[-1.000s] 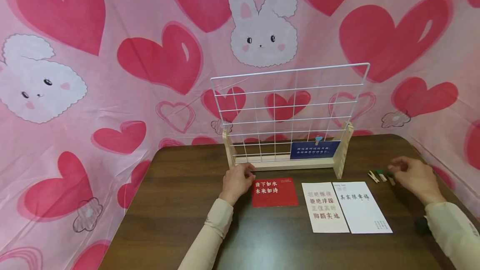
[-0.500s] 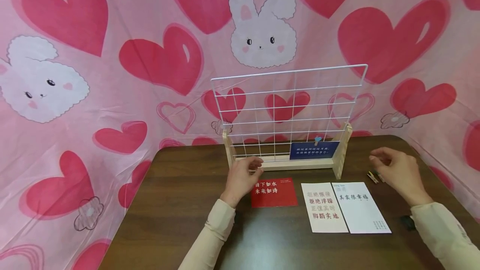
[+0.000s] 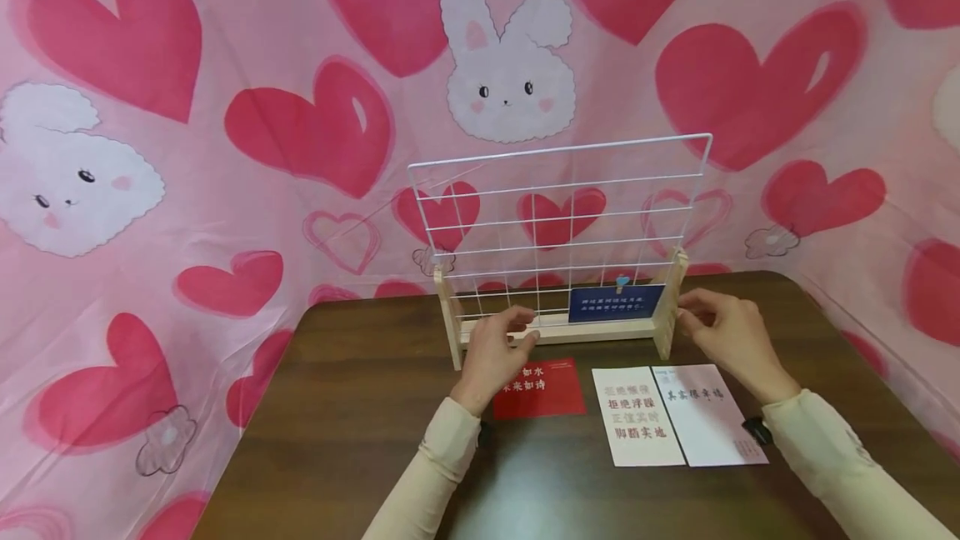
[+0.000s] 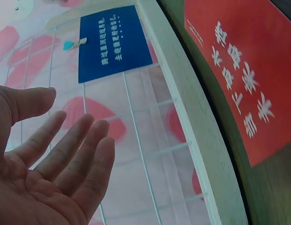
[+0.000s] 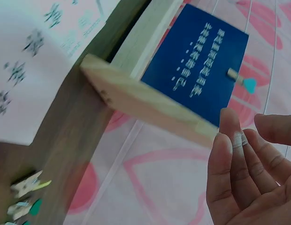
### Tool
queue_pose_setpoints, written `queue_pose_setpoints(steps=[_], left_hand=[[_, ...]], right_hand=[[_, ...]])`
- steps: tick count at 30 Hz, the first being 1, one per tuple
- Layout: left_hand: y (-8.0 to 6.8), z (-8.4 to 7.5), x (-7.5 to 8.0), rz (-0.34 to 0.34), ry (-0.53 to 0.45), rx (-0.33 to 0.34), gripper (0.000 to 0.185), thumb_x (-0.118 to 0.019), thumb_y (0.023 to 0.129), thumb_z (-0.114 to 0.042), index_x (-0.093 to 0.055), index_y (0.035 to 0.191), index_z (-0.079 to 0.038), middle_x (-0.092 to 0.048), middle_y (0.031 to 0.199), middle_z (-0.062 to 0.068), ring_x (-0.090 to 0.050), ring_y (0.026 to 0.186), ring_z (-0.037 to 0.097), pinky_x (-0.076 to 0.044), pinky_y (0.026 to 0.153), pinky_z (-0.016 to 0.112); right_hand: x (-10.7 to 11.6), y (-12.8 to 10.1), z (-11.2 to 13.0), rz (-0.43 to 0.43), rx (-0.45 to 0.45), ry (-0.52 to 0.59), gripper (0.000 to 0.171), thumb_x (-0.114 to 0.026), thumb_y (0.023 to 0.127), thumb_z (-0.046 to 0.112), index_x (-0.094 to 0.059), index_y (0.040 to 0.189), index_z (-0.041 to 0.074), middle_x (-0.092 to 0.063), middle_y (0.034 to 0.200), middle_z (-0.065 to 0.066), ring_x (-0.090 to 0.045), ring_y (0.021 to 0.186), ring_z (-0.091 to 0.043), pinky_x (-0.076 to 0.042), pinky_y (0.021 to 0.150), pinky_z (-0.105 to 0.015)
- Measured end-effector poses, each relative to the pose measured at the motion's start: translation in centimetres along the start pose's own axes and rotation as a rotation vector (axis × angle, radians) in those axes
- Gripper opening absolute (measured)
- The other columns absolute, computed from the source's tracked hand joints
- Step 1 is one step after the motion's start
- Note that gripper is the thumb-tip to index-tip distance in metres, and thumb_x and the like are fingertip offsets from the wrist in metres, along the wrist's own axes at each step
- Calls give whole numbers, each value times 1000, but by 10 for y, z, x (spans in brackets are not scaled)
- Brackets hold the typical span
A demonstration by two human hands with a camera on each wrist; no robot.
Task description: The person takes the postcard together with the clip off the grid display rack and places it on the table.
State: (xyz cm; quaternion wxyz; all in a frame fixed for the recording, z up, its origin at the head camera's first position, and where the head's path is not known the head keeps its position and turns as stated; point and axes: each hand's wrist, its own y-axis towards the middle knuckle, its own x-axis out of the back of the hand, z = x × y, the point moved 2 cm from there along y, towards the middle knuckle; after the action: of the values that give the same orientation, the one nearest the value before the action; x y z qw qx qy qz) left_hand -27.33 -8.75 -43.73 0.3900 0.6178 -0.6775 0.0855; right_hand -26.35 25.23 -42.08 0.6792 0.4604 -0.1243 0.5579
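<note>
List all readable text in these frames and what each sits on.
Red card: "当下如水 / 未来如诗", partly covered by the left hand.
White card with red print: "拒绝浮躁", "脚踏实地"; its other two lines are too faint.
White card with black print: one handwritten line, not surely legible; small print unreadable.
Blue card clipped on the wire grid: two white lines, too blurred.

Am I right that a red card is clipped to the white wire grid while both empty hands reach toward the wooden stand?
Not quite: the card clipped to the wire grid is blue, as the head view shows. The red card lies flat on the table. The left hand and right hand are empty at the wooden stand.
</note>
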Motion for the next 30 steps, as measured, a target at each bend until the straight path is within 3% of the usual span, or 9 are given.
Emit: queue_pose_setpoints(steps=[5, 12, 17, 21, 25, 30], left_hand=[[5, -3, -8, 26, -30, 2, 36, -74, 95, -17, -70, 130, -11, -77, 124, 10, -75, 111, 29, -63, 92, 44], [19, -5, -20, 78, -17, 17, 48, -74, 95, -19, -63, 141, -14, -74, 131, 11, -74, 116, 30, -62, 95, 39], [27, -3, -33, 95, -22, 14, 53, -73, 96, -18, -59, 146, -12, -71, 137, 11, -73, 118, 30, -62, 96, 40], [30, -3, -41, 116, -48, 19, 54, -72, 96, -17, -57, 148, -13, -70, 138, 12, -73, 118, 31, -62, 97, 40], [31, -5, -47, 134, -77, 27, 55, -72, 96, -16, -56, 148, -13, -69, 139, 11, -72, 120, 33, -62, 96, 38], [31, -11, -53, 152, -124, 44, 57, -71, 97, -18, -53, 150, -11, -66, 144, 13, -71, 122, 35, -61, 98, 41]], right_hand=[[-13, 11, 19, 34, 37, 24, 22, -73, 91, 3, -75, 112, -3, -79, 94, -24, -75, 72, -31, -50, 56, -21], [-35, 26, 35, 77, 54, 28, 34, -72, 93, 5, -71, 127, 0, -79, 84, -18, -68, 61, -15, -38, 46, -25], [-43, 35, 43, 77, 82, 4, 39, -71, 94, 7, -69, 133, 3, -79, 81, -17, -58, 54, -11, -36, 47, -27], [-44, 39, 44, 69, 84, -36, 39, -71, 94, 8, -69, 133, 3, -75, 71, -11, -52, 51, -11, -33, 48, -29], [-45, 43, 43, 83, 90, -98, 36, -69, 94, 9, -71, 130, 5, -60, 57, -2, -43, 47, -11, -28, 44, -29], [-45, 48, 42, 97, 105, -148, 28, -68, 95, 10, -73, 123, 7, -49, 54, 2, -42, 48, -13, -26, 44, -29]])
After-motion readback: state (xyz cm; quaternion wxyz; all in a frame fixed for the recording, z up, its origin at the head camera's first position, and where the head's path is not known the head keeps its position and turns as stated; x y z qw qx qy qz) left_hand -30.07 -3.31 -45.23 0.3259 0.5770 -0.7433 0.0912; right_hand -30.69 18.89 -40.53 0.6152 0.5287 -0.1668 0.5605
